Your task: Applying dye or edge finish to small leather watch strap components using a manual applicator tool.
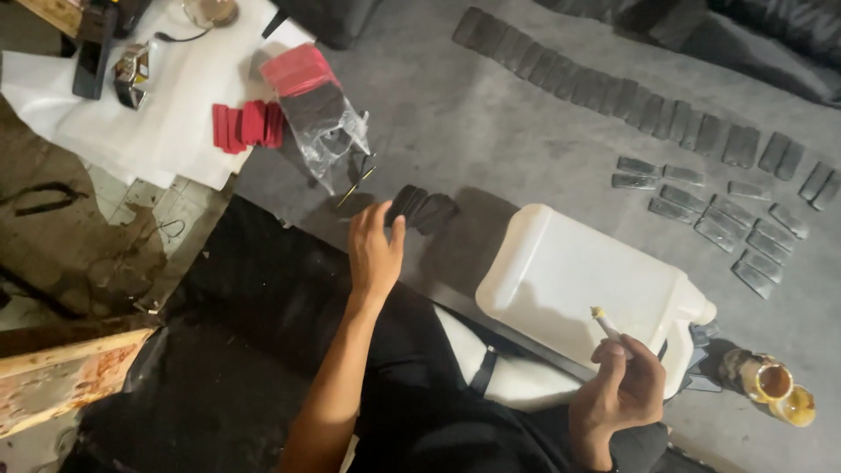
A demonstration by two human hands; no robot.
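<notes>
Left hand: the left hand (pixel 375 254) reaches to a small fanned stack of dark flat pieces (pixel 420 208) that lies just beyond the upper left corner of the white plastic jug (pixel 587 289). The thumb and the fingers are a little apart around the near edge of the stack; I cannot tell if they already pinch a piece.

Right hand: the right hand (pixel 620 390) is at the near edge of the jug. The fingers are closed around a thin brush (pixel 606 324), with its pale tip pointing up over the jug.

How to do it well: in my judgement, the hand should take only the top piece, sliding it off by the edge so the others stay in the fan. The brush tip is better kept away from the jug and from the dark clothing below.

Glue pot: an open small jar with amber liquid (pixel 771 383) stands just right of the jug, near the brush hand. An elbow could tip it.

Laid pieces: a long row of dark pieces (pixel 631 92) runs beyond the jug, and a group of greyer pieces (pixel 718 219) lies to its upper right, apart from each other.

Other things: far left of the jug there are red pieces (pixel 250 124), a clear plastic bag (pixel 324 114) and white sheets (pixel 166 123).

In the way: nothing lies between the left hand and the stack; a small thin tool (pixel 357 181) lies just left of the stack.
</notes>
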